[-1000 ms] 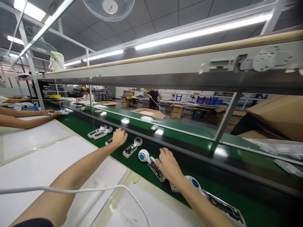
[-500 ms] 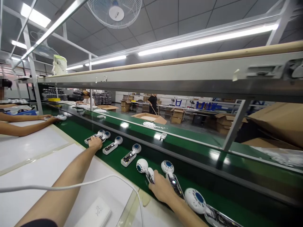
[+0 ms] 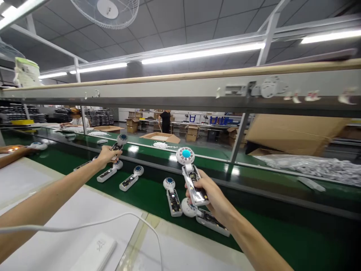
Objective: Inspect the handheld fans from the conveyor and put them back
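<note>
My right hand (image 3: 211, 192) grips a white handheld device (image 3: 193, 184) by its body, lifted above the green belt. Its cover is off, baring a circuit board, and its round head shows a bright blue centre. Farther left, my left hand (image 3: 105, 157) has its fingers closed around a similar device (image 3: 122, 139), raised with the head up. Below the right hand, one open-bodied device (image 3: 211, 222) lies partly hidden, beside another device (image 3: 173, 201). Between my hands a device (image 3: 130, 181) rests on the belt, and one more (image 3: 107, 174) lies under my left forearm's far side.
The green conveyor belt (image 3: 152, 205) runs across in front of a white worktop (image 3: 93, 203). A white cable (image 3: 113, 218) crosses the worktop above a white power bank (image 3: 94, 252). A shelf beam (image 3: 169, 90) spans overhead, held by posts. Another person's hand (image 3: 19, 150) is at far left.
The view has turned right. Both hands have risen off the belt, each with a device. The head of the device in my right hand now faces me, its centre bright blue.
</note>
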Demonstrator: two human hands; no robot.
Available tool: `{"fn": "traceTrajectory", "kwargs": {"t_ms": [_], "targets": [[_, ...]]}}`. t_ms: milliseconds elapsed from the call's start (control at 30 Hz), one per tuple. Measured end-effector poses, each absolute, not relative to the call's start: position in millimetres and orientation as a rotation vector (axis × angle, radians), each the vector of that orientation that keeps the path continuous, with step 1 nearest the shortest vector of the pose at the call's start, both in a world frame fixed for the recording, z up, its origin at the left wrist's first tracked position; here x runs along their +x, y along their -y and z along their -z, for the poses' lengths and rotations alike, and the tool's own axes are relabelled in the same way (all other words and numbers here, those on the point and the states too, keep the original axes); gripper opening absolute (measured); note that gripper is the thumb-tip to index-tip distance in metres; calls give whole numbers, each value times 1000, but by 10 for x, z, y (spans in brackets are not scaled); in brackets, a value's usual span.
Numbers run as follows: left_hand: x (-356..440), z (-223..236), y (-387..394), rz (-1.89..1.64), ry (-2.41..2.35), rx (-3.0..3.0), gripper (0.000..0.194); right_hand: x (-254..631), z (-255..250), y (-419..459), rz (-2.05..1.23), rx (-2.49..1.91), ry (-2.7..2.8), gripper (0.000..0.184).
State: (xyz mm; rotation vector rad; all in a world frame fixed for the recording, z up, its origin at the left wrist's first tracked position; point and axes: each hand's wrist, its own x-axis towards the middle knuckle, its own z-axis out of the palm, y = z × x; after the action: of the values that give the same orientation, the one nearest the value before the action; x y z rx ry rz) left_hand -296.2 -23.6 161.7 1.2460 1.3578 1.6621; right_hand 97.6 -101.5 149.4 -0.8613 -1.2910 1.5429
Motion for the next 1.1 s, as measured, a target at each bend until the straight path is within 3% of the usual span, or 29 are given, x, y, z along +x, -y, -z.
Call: {"fn": "traceTrajectory", "kwargs": {"t_ms": [167,267,533,800,1100], "targets": [[-1830,-2262,420,-1756,-1118,1152,4,1357,-1857,1431,-1350,-744,1339,66],[-1097,-2465,702,-1763,-891,1153,7,1570,-1960,1632,-1238,-704,1370,69],[250,-2267,1382,-1681,-533,1125,27,2023,-2036,1997,-1042,-699,1341,69],[435,-2010,1716,-1470,-368,1303,53,2200,-2148,2109,-1015,-711,1348,72],[205,-2042,1671,-1406,-303,1442,64,2076,-2082,1973,-976,-644,1330,71]]}}
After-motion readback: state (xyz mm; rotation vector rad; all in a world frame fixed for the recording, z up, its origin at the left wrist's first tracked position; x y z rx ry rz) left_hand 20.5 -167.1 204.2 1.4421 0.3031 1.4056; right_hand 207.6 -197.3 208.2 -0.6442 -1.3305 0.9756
